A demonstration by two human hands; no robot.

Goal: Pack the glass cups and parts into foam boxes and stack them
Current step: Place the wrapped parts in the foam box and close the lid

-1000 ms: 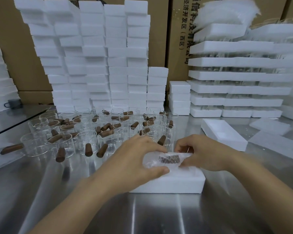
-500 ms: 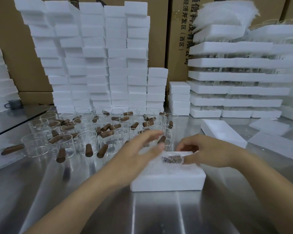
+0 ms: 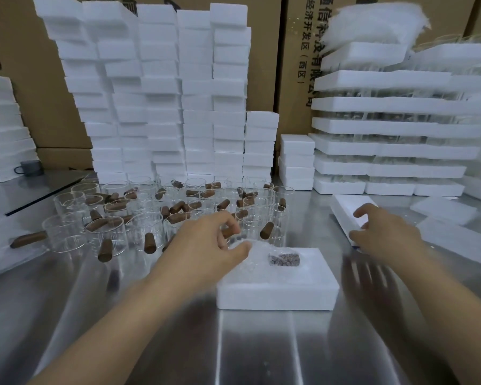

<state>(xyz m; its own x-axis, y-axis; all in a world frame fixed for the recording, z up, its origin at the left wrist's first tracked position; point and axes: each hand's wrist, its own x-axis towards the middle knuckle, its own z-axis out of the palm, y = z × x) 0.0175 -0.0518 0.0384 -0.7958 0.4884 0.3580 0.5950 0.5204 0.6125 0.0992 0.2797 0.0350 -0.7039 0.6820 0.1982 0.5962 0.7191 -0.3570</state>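
Foam box (image 3: pixel 278 284): open, on the steel tabletop (image 3: pixel 178 343), about midway between the left and right edges, nearer the front edge than the cups are. Inside, toward the back wall, lies a small clear bag of dark parts (image 3: pixel 285 259). Crinkled clear wrap (image 3: pixel 252 254) fills the box's left part.

Left hand (image 3: pixel 208 245): over the box's back-left corner, fingers half curled, thumb reaching toward the wrap. Motion blur; cannot tell whether it holds anything.

Right hand (image 3: pixel 386 234): released, fingers spread and slightly bent. It rests on the near end of a foam lid (image 3: pixel 345 209), thumb at the lid's near edge, not closed round it. The lid lies flat to the right of the box and farther back, apart from it.

Glass cups (image 3: pixel 150 215): a dense cluster with brown handles, left of centre, running toward the back edge; the nearest stand just behind the box.

Back edge: tall stacks of foam boxes (image 3: pixel 164 93) in the middle, stacked trays (image 3: pixel 386 129) at the right, cartons (image 3: pixel 292 65) behind. More loose foam pieces (image 3: pixel 442 209) lie flat near the right edge.
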